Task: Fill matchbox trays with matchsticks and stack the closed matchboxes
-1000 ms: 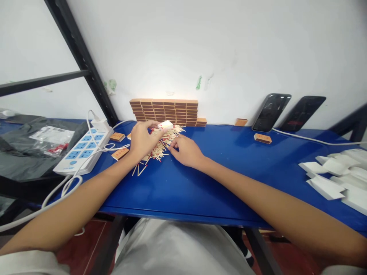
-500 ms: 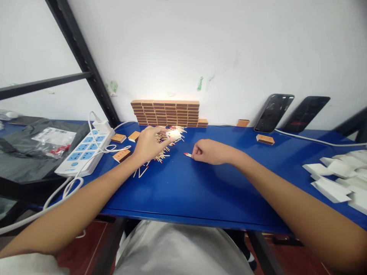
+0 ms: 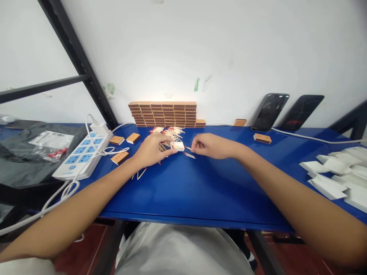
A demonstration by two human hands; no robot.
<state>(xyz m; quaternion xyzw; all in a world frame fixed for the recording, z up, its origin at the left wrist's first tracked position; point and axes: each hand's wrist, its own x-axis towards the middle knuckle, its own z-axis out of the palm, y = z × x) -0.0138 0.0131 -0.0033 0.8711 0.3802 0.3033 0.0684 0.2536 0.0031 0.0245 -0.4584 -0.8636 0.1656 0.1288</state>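
Between the thumb and fingers of my left hand [image 3: 151,149] is a small white matchbox tray [image 3: 177,146] with some red-headed matches in it. My right hand [image 3: 207,146] is closed in a pinch on a match [image 3: 188,148], its red head pointing left towards the tray. Just below, two loose matches [image 3: 189,155] lie side by side on the blue table [image 3: 183,191]. A heap of matches [image 3: 172,133] spreads behind and under my left hand, which partly hides it.
Matchboxes [image 3: 163,114] are stacked like a wall at the back. Several single matchboxes [image 3: 119,157] lie left. A power strip [image 3: 83,154] with cables sits further left. Two phones [image 3: 270,112] lean on the wall. White empty trays [image 3: 329,183] pile up at right.
My left hand has brought the tray slightly right and down. My right hand has moved up a little, with a match in its pinch; two matches now show on the table below it.
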